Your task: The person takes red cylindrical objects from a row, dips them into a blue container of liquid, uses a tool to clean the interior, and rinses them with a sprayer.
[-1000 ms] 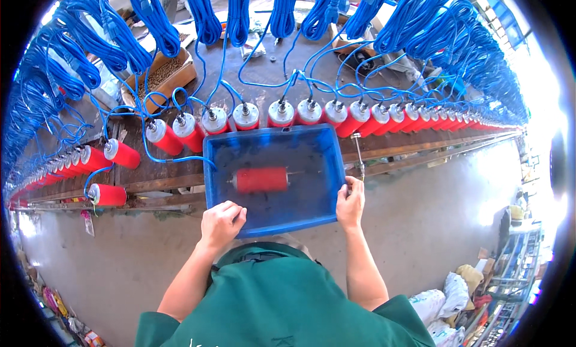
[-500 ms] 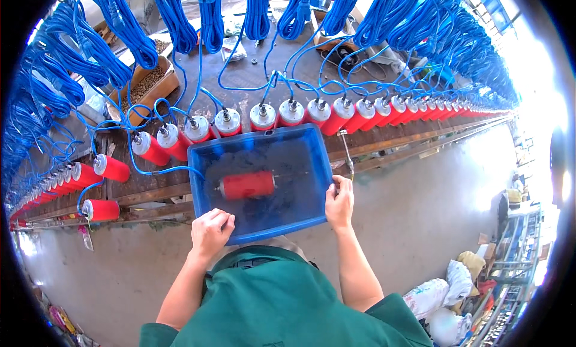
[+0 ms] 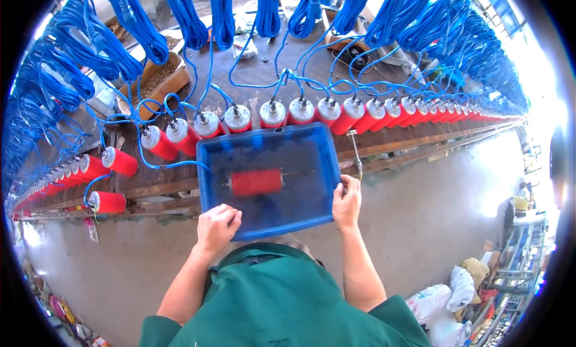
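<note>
A blue rectangular plastic tub (image 3: 294,228) is in front of me, its far side against the bench edge. Inside, a red cylinder (image 3: 257,182) with metal ends lies on its side in what looks like dark, clear liquid. At the near left corner my left hand (image 3: 217,228) is closed over the tub's rim, fingers curled. On the right side my right hand (image 3: 347,203) grips the rim, thumb and fingers around it. A blue cable (image 3: 174,165) runs over the left rim into the tub.
Several red cylinders (image 3: 350,114) with metal caps line the bench edge, wired to hanging blue cable coils (image 3: 268,14). A cardboard box (image 3: 157,86) of small brown parts sits behind. A thin metal rod with a fitting (image 3: 356,149) projects right of the tub. Sacks (image 3: 462,287) lie lower right.
The whole view has shifted slightly, so the scene sits a little further right. Both hands stay on the tub's rim, and the red cylinder keeps its place inside.
</note>
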### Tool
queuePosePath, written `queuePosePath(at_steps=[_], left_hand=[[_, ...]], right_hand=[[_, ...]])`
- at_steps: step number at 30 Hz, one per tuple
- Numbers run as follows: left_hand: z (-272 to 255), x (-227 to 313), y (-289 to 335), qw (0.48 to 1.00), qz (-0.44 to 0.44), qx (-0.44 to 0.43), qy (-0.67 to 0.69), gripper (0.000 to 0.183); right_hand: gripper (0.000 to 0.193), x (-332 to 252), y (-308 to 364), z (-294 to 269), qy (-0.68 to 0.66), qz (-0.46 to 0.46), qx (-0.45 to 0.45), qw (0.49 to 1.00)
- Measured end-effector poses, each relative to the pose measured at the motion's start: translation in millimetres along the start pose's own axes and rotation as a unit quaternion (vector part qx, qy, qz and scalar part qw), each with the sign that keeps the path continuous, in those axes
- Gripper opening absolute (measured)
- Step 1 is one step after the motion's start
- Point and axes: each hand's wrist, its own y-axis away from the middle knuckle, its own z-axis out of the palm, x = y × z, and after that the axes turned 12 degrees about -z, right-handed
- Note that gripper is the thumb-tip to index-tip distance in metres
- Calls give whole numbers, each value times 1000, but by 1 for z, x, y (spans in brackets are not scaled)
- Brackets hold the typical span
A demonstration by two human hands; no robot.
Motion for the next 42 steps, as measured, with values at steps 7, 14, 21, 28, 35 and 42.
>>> queuePosePath(at_steps=[7,14,21,28,35,42], left_hand=[[-4,1,-3,999,-6,-48,2,14],[5,7,-33,991,16,-128,-24,23],[50,9,-90,956,123,-145,-225,80],[91,-17,-118,917,105,-251,-291,95],[77,13,-130,884,95,-304,-341,102],[12,81,-144,828,112,-334,-435,105]], right_hand=[[24,0,0,-3,1,-3,-2,1000],[24,-1,0,-2,-8,7,4,1000],[23,-3,-1,-1,-8,3,12,1000],[23,-6,-1,-3,6,-1,27,1000],[24,-5,0,-1,0,22,23,1000],[25,-7,-2,-3,-4,22,23,999]])
